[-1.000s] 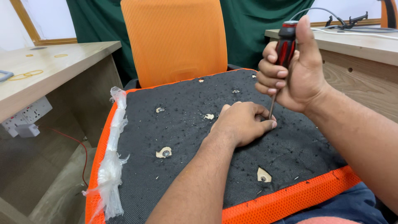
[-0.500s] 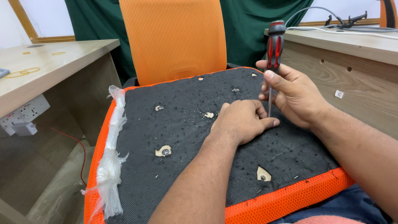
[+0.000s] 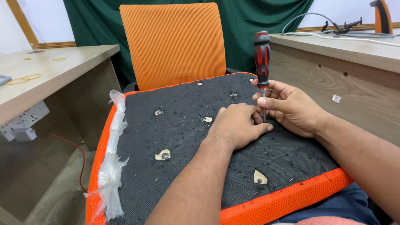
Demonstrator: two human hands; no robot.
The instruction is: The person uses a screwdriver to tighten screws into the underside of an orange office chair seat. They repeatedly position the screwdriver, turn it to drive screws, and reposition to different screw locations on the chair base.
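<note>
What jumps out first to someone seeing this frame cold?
The red-and-black screwdriver standing upright at centre right, its shaft pinched by the right hand while the left hand lies flat at its tip. Both rest on the upturned chair seat, a black fabric underside with an orange rim that fills the middle of the view. Behind it stands the orange chair back, against a green curtain.

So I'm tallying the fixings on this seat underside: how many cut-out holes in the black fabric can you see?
6: near front edge, left-centre, middle, upper left, back edge, upper right. The hands may hide another.
</note>
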